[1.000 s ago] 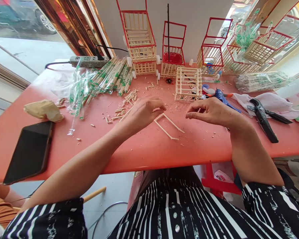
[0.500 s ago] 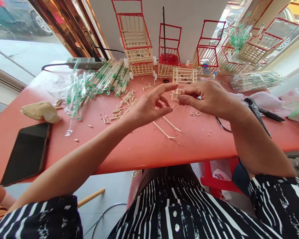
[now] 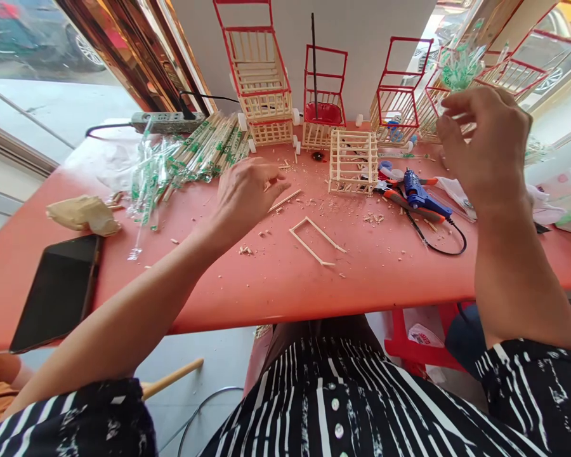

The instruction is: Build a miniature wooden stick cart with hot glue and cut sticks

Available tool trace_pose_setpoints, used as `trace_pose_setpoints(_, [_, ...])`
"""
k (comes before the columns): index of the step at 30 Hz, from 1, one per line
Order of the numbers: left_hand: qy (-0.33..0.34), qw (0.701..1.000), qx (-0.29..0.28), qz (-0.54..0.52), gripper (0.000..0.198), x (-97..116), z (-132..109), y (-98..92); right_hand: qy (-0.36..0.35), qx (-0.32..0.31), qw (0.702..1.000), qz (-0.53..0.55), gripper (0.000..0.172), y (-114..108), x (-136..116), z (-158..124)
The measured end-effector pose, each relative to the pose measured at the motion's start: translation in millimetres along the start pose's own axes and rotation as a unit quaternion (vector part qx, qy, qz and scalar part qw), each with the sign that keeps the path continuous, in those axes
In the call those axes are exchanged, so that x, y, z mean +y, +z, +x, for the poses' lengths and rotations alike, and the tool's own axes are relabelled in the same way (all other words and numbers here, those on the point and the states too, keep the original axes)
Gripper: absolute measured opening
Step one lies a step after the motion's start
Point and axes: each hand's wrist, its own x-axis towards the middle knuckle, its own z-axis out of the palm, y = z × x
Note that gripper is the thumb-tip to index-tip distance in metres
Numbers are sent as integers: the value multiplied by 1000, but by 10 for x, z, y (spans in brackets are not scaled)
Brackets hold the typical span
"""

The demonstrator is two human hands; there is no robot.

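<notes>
My left hand rests on the red table, over the loose cut sticks. Its fingers are pinched together on what looks like a short wooden stick, and a longer stick lies just beside its fingertips. My right hand is raised in the air at the right, above the blue glue gun. Its fingers are bent but apart, and nothing shows in them. A U-shaped frame of thin sticks lies flat between the hands, touched by neither. A small wooden cage stands behind the frame.
Wrapped chopstick bundles and a power strip lie at the back left. Red-framed stick carts line the back wall. A black phone and a crumpled tissue sit at the left. Wood chips litter the table.
My hands have parted from the table's middle. The left has dropped to the cut sticks at the left. The right has risen up and to the right, uncovering the glue gun.
</notes>
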Motion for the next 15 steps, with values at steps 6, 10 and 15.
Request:
trace_pose_setpoints(6, [20,996,-76,39,20,-25,-237,48,-107,-121,986,30,20,-4,-256,-796])
trace_pose_setpoints(10, [93,986,-137,30,22,-63,-334,22,-134,-184,969,100,19,79,-488,-1284])
trace_pose_setpoints(15, [144,974,-174,17,18,-173,-325,54,-146,-168,964,147,20,217,-659,-1624])
